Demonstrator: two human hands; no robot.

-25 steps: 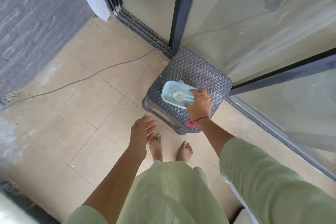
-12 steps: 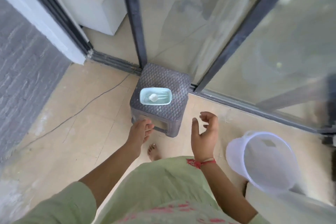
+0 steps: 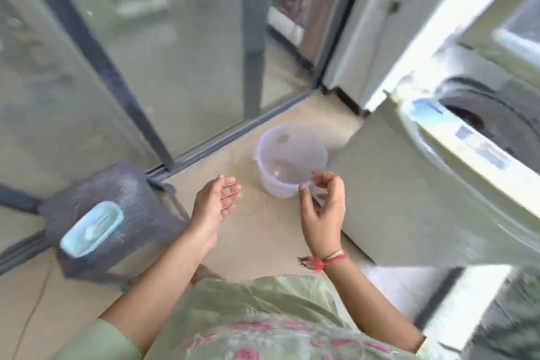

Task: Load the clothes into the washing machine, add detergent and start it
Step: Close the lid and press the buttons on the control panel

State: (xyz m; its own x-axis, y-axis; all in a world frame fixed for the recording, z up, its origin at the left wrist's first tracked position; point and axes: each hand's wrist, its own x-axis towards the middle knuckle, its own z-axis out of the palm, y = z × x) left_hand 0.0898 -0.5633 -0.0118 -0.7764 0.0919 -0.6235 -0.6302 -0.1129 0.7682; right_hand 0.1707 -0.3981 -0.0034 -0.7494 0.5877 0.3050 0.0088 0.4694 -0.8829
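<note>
The top-loading washing machine [image 3: 388, 199] stands at the right with its lid up; its dark drum opening [image 3: 473, 117] shows something dark red inside. A light-blue detergent box [image 3: 91, 228] with a white scoop lies open on a grey woven stool [image 3: 131, 199] at the left. My left hand [image 3: 214, 204] hovers palm-up over the floor, fingers apart, holding nothing. My right hand [image 3: 323, 207] is raised beside the machine's front, fingers loosely curled and empty, in front of a clear plastic bucket [image 3: 289, 155]. The frame is motion-blurred.
The clear bucket stands on the beige tiled floor next to the machine's corner. Glass sliding doors with dark frames [image 3: 117, 82] run behind the stool and bucket. My green clothing fills the bottom of the view.
My right hand let go of the detergent box and drew back empty. The view swung right, so the stool moved left and the bucket and washing machine came into sight.
</note>
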